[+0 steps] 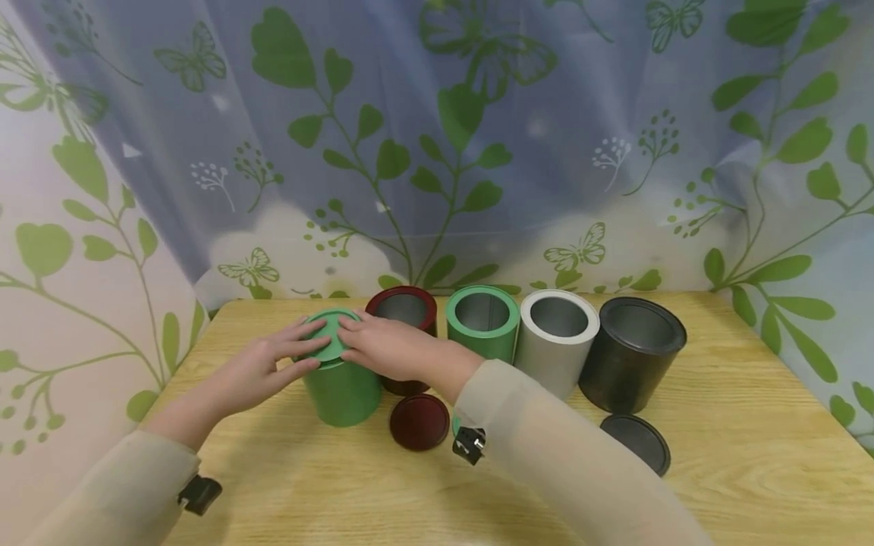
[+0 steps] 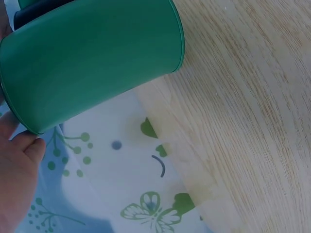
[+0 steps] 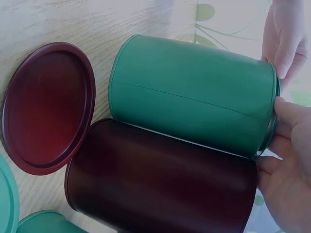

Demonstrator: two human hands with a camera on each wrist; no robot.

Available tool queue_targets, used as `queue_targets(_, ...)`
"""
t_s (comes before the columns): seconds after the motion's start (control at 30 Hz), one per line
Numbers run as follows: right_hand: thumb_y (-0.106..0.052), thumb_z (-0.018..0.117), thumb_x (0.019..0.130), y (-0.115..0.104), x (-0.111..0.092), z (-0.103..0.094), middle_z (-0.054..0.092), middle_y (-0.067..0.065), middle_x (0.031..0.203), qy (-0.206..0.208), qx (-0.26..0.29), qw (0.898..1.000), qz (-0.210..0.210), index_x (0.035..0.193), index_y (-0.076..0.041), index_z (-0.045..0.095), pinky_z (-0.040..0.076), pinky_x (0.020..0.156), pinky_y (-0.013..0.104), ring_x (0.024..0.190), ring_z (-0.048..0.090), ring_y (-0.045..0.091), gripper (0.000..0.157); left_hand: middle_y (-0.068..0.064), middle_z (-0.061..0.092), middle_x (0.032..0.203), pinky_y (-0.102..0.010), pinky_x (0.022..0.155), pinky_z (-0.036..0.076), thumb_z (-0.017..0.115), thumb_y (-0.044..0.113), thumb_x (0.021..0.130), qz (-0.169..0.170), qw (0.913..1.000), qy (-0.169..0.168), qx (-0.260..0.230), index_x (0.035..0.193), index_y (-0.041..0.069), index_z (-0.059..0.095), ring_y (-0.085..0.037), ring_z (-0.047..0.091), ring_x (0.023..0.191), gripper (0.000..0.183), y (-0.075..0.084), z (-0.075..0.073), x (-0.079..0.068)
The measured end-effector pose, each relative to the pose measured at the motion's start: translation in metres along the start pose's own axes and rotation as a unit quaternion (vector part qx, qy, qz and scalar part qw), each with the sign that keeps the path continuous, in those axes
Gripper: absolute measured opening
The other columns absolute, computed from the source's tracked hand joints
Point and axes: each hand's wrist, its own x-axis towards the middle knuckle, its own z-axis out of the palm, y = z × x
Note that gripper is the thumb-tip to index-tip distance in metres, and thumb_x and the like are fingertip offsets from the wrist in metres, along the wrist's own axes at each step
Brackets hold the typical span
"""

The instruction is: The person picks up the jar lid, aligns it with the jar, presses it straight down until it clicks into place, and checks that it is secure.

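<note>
Both hands rest on the light green lid (image 1: 334,350) of a green can (image 1: 344,398) standing upright at the left. My left hand (image 1: 256,371) lies on the lid's left side with fingers extended. From the right, my right hand (image 1: 389,345) spreads its fingers across the lid. A dark line shows between lid and can at the front. In the right wrist view, the right hand (image 3: 291,155) has fingertips at the can's upper rim, with the left hand (image 3: 286,46) opposite. The left wrist view shows the left hand (image 2: 17,174) at the rim too.
A dark red can (image 1: 410,387), a second green can (image 1: 481,345), a white can (image 1: 553,364) and a black can (image 1: 628,371) stand lidless in a row. A dark red lid (image 1: 419,422) and a black lid (image 1: 638,444) lie in front. A patterned curtain (image 1: 382,152) hangs behind.
</note>
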Motion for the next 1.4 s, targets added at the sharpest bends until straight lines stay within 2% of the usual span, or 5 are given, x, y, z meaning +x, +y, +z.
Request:
queue_targets(0.3, -0.032, 0.033, 0.102, -0.003, 0.003, 0.0, 0.013, 0.007, 0.154, -0.022, 0.025, 0.999, 0.023, 0.149, -0.01, 0.021, 0.016, 0.111, 0.033, 0.141, 0.005, 0.025, 0.052, -0.012, 0.033, 0.147, -0.059, 0.099, 0.031, 0.054, 0.026, 0.096, -0.018, 0.9997, -0.005, -0.013, 0.134, 0.008, 0.05, -0.04, 0.021, 0.135, 0.043, 0.0, 0.001, 0.0)
queue_targets(0.83, -0.03, 0.032, 0.103, -0.008, 0.005, 0.002, 0.016, 0.007, 0.154, -0.036, -0.038, 0.998, 0.023, 0.148, -0.009, 0.026, 0.016, 0.111, 0.031, 0.141, 0.008, 0.026, 0.05, -0.012, 0.036, 0.146, -0.06, 0.1, 0.028, 0.052, 0.023, 0.097, -0.028, 0.9995, 0.009, 0.01, 0.13, 0.006, 0.055, -0.037, 0.02, 0.137, 0.037, 0.002, 0.007, -0.004)
queue_targets(1.1, -0.03, 0.032, 0.103, -0.009, 0.003, 0.002, 0.022, 0.007, 0.152, -0.029, -0.062, 0.998, 0.013, 0.146, -0.009, 0.03, 0.018, 0.111, 0.031, 0.14, 0.014, 0.027, 0.048, -0.016, 0.033, 0.145, -0.038, 0.073, 0.052, 0.055, 0.037, 0.094, -0.041, 0.9954, 0.019, 0.085, 0.132, 0.01, 0.054, -0.032, 0.057, 0.106, 0.046, 0.015, 0.009, 0.004)
queue_targets(1.27, -0.03, 0.033, 0.103, -0.01, 0.001, 0.003, 0.027, 0.005, 0.151, -0.011, -0.05, 0.999, 0.01, 0.144, -0.01, 0.035, 0.02, 0.111, 0.033, 0.14, 0.016, 0.027, 0.046, -0.019, 0.02, 0.151, -0.054, 0.097, 0.036, 0.046, 0.045, 0.096, -0.06, 0.9937, -0.026, 0.091, 0.144, 0.01, 0.036, -0.041, 0.033, 0.129, 0.061, 0.02, 0.007, 0.011)
queue_targets(1.4, -0.032, 0.032, 0.103, -0.011, -0.002, 0.004, 0.026, 0.003, 0.151, -0.008, -0.051, 0.998, 0.022, 0.145, -0.012, 0.034, 0.02, 0.111, 0.037, 0.14, 0.015, 0.023, 0.047, -0.021, 0.017, 0.151, -0.058, 0.102, 0.026, 0.041, 0.047, 0.097, -0.074, 0.9933, -0.053, 0.072, 0.144, 0.007, 0.034, -0.043, 0.021, 0.134, 0.063, 0.021, 0.005, 0.013)
